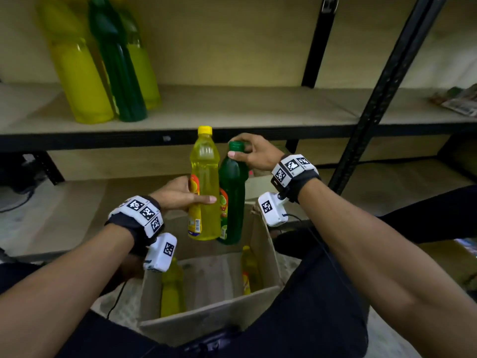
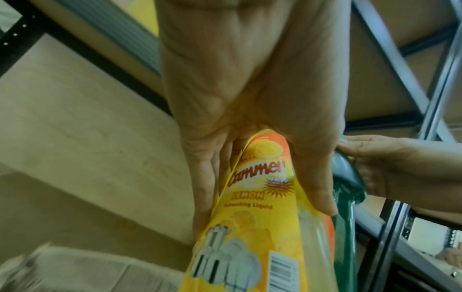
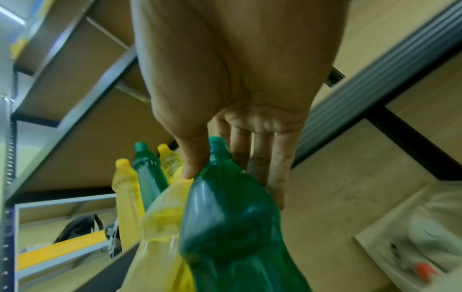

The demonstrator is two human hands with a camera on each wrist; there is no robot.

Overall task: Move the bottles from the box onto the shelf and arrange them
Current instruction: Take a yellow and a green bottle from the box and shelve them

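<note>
Head view, nearest first: the box (image 1: 210,321) sits open between my knees with two yellow bottles left inside, one at its left wall (image 1: 172,290) and one at its right (image 1: 249,270). Above it I hold two bottles upright, side by side and touching, below the shelf edge.

My left hand (image 1: 178,193) wraps the yellow bottle (image 1: 205,187) at mid-body, fingers over the label and thumb on the clear side. My right hand (image 1: 254,152) is closed on the green bottle (image 1: 232,200) high up, thumb on the shoulder and fingers curled round the neck just under the cap.

Both look full, so I judge them fairly heavy for their size. The plastic walls seem smooth and likely to give under a hard squeeze, and the glossy label could slip. I think the waist is the safer hold; the neck grip lets the green one swing, so I would steady its base before setting it down.

Farther off, the shelf (image 1: 232,109) carries a cluster at the left: a yellow one in front (image 1: 80,81), a green one (image 1: 121,73), and another yellow behind (image 1: 144,71), blurred here. To their right the board is bare.
</note>
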